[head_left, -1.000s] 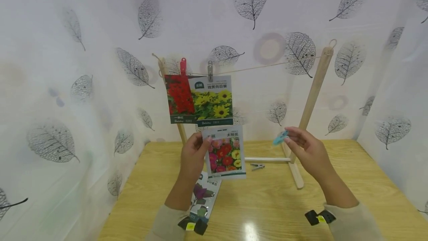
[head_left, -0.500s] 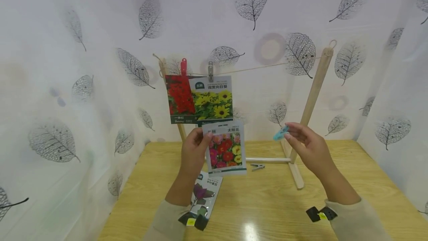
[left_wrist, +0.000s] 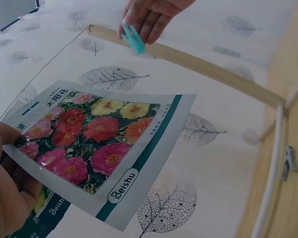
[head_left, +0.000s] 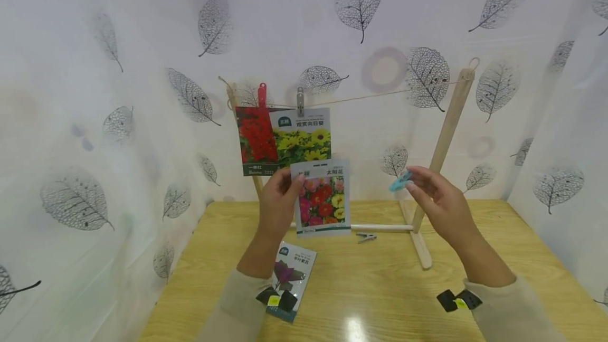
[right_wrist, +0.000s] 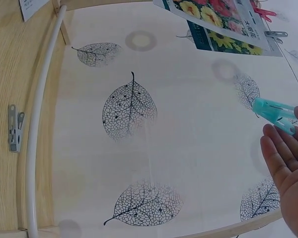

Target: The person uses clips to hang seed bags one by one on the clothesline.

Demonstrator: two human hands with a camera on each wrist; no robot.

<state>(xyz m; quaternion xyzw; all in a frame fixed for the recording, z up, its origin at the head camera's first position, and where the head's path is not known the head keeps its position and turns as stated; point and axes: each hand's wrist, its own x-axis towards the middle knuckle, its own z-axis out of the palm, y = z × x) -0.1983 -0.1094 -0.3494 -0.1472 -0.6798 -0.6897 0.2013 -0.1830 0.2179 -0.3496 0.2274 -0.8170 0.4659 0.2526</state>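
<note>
My left hand (head_left: 277,205) pinches a seed packet (head_left: 323,202) by its left edge; pink, red and yellow flowers are printed on it. The packet is held upright in front of the lower part of a hanging sunflower packet (head_left: 306,141). My right hand (head_left: 442,199) pinches a turquoise clothespin (right_wrist: 275,111) between thumb and fingers, to the right of the packet and apart from it. A grey clip (head_left: 300,102) fixes the sunflower packet to a string (head_left: 370,97), and a red clip (head_left: 262,95) fixes a red-flower packet (head_left: 256,139) beside it.
Another packet (head_left: 294,278) with purple leaves lies on the wooden table (head_left: 370,289) beneath my left forearm. A loose grey clip (head_left: 366,237) lies near the frame's white rod (head_left: 380,227). The right wooden post (head_left: 446,136) stands behind my right hand.
My left hand has raised the flower packet, which covers more of the sunflower packet's bottom edge. My right hand has risen slightly with the turquoise clothespin.
</note>
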